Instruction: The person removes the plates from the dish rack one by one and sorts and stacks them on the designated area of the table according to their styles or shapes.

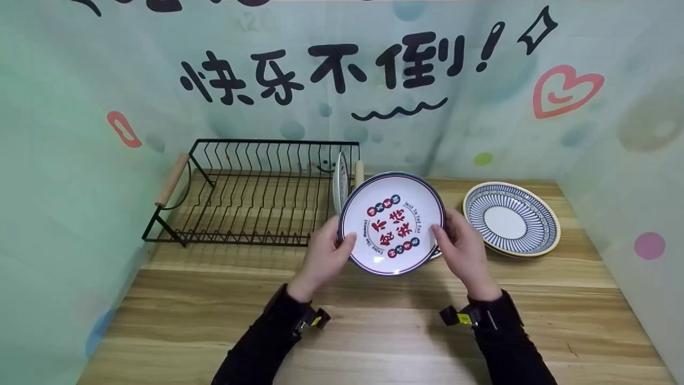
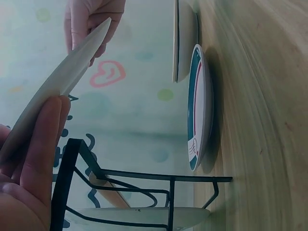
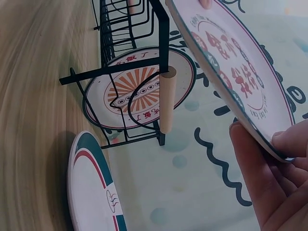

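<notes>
Both hands hold a white plate (image 1: 393, 224) with a dark blue rim and red lettering, raised above the table and tilted toward the head camera. My left hand (image 1: 327, 254) grips its left edge, thumb on the face. On the opposite edge, my right hand (image 1: 466, 251) pinches the rim, its thumb on the face and fingers underneath, as the right wrist view shows. Behind it stands a black wire dish rack (image 1: 278, 141); a patterned plate (image 3: 139, 89) is upright in its right end. Under the held plate, a green-and-red-rimmed plate (image 2: 204, 110) lies on the table, mostly hidden in the head view.
A blue-and-white striped dish (image 1: 510, 222) rests at the back right of the wooden table (image 1: 395, 342). The rack has wooden handles (image 1: 173, 179) at its ends. A printed curtain (image 1: 342, 123) stands close behind, with side panels left and right.
</notes>
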Demonstrator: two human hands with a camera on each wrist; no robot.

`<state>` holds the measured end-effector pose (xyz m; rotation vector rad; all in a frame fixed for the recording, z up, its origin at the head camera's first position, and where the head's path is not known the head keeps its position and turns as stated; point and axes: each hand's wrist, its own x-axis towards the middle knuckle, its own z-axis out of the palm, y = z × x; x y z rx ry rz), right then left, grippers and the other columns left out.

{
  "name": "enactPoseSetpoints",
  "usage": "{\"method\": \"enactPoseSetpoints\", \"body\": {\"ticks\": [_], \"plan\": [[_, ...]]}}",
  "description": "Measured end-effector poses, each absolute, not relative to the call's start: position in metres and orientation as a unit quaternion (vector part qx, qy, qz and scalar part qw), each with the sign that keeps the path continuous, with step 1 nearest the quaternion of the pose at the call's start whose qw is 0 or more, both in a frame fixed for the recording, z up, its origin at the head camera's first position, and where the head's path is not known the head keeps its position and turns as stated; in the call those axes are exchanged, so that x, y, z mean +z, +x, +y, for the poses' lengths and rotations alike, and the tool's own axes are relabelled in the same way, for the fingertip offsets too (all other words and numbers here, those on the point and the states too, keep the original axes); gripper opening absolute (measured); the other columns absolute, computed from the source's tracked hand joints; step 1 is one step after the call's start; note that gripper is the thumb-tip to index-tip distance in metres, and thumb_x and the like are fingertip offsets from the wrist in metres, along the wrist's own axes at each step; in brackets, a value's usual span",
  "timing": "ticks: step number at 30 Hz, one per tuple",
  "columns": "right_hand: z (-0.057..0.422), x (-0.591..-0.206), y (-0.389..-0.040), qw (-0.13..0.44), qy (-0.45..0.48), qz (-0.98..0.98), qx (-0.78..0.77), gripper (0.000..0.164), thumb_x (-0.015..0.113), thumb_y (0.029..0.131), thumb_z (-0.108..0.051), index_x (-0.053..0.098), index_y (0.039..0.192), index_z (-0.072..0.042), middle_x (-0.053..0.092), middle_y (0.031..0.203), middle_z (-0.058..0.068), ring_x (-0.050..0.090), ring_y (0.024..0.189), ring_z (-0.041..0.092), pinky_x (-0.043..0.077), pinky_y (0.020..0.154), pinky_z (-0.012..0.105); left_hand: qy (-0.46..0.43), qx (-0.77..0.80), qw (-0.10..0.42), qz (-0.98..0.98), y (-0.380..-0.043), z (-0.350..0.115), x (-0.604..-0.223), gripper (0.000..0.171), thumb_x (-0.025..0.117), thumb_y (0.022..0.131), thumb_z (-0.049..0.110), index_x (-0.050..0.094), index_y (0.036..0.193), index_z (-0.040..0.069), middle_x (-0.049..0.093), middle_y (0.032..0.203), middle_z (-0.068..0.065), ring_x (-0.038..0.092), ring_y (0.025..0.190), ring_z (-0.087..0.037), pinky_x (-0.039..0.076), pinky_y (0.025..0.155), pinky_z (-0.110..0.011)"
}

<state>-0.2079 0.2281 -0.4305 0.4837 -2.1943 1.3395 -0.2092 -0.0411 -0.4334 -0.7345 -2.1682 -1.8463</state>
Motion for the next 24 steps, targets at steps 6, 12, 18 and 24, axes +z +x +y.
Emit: {"method": "enactPoseSetpoints", "body": {"ticks": [6, 12, 18, 24], "plan": [[0.229, -0.429, -0.207, 0.24, 0.159, -0.809, 0.513, 0.027, 0.063, 0.091, 0.008, 0.061, 0.118, 0.011, 0.07, 0.096, 0.021, 0.064, 0.08, 0.009, 0.053, 0.066, 0.016, -0.225, -0.619, 0.083, -0.748, -0.208, -0.041, -0.43, 0.032, 0.059, 0.093, -0.001, 0.054, 0.123, -0.009, 0.068, 0.103, -0.02, 0.067, 0.078, -0.026, 0.06, 0.067, -0.031], [0.229, -0.424, -0.205, 0.208, 0.133, -0.798, 0.55, 0.026, 0.063, 0.092, 0.006, 0.061, 0.118, 0.012, 0.07, 0.098, 0.024, 0.065, 0.081, 0.009, 0.054, 0.067, 0.017, -0.211, -0.608, 0.073, -0.762, -0.208, -0.041, -0.428, 0.034, 0.062, 0.094, 0.004, 0.054, 0.125, -0.007, 0.068, 0.099, -0.017, 0.065, 0.076, -0.023, 0.059, 0.064, -0.031], [0.231, -0.421, -0.204, 0.194, 0.108, -0.793, 0.567, 0.027, 0.062, 0.093, 0.005, 0.059, 0.119, 0.015, 0.068, 0.098, 0.027, 0.064, 0.078, 0.007, 0.053, 0.066, 0.017, -0.224, -0.627, 0.051, -0.744, -0.208, -0.042, -0.425, 0.041, 0.064, 0.095, 0.01, 0.05, 0.13, -0.008, 0.069, 0.101, -0.019, 0.069, 0.083, -0.025, 0.06, 0.069, -0.03], [0.233, -0.422, -0.206, 0.187, 0.092, -0.784, 0.585, 0.029, 0.061, 0.094, 0.004, 0.058, 0.12, 0.015, 0.067, 0.1, 0.029, 0.064, 0.078, 0.007, 0.055, 0.065, 0.018, -0.226, -0.62, 0.032, -0.75, -0.207, -0.044, -0.421, 0.051, 0.066, 0.094, 0.012, 0.044, 0.137, -0.007, 0.066, 0.117, -0.022, 0.068, 0.097, -0.025, 0.058, 0.079, -0.028]]}}
